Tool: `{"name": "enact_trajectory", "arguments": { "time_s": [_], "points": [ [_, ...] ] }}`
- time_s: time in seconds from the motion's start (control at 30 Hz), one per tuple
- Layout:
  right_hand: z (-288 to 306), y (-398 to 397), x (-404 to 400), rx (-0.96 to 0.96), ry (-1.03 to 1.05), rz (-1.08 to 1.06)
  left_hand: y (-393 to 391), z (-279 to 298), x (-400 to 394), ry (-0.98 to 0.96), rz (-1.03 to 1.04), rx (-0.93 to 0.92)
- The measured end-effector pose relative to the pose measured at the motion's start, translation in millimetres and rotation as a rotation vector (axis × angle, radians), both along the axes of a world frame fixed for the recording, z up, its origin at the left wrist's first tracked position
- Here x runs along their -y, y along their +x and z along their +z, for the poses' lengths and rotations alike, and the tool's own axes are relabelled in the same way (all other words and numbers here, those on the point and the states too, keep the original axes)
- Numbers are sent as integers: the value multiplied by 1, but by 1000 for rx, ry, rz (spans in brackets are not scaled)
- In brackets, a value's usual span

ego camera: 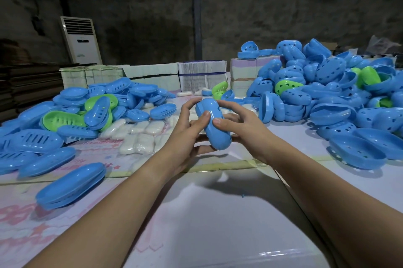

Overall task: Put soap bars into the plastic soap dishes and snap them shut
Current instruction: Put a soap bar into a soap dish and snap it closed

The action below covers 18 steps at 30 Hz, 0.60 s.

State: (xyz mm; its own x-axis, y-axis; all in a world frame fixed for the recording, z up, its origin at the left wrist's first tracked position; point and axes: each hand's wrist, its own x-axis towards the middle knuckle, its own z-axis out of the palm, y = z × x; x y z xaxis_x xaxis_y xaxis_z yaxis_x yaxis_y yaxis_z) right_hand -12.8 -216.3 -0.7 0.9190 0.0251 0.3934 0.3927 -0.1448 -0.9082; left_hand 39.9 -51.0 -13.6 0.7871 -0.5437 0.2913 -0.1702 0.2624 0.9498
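A closed blue soap dish [214, 131] is held above the table between both hands, its long axis pointing away from me. My left hand [187, 134] grips its left side, thumb on top and fingers beneath. My right hand [242, 126] grips the right side, thumb pressed on the lid, fingers curled round the far end. Whether a soap bar lies inside is hidden. Wrapped white soap bars [139, 134] lie in a heap just left of my hands.
A pile of slotted blue and green dish halves [87, 113] fills the left of the table; a closed blue dish [69, 185] lies near left. A bigger pile of perforated halves [327, 93] rises on the right. Stacked paper bundles [200, 78] stand behind.
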Motion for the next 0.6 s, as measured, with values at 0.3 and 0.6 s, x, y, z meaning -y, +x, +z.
{"name": "enact_trajectory", "arguments": {
  "time_s": [0.3, 0.6],
  "points": [
    [1, -4, 1, 26, -39, 17, -4, 2, -4, 4, 38, 18],
    [1, -4, -3, 68, -68, -4, -9, 5, -5, -19, 50, 4]
  ]
}}
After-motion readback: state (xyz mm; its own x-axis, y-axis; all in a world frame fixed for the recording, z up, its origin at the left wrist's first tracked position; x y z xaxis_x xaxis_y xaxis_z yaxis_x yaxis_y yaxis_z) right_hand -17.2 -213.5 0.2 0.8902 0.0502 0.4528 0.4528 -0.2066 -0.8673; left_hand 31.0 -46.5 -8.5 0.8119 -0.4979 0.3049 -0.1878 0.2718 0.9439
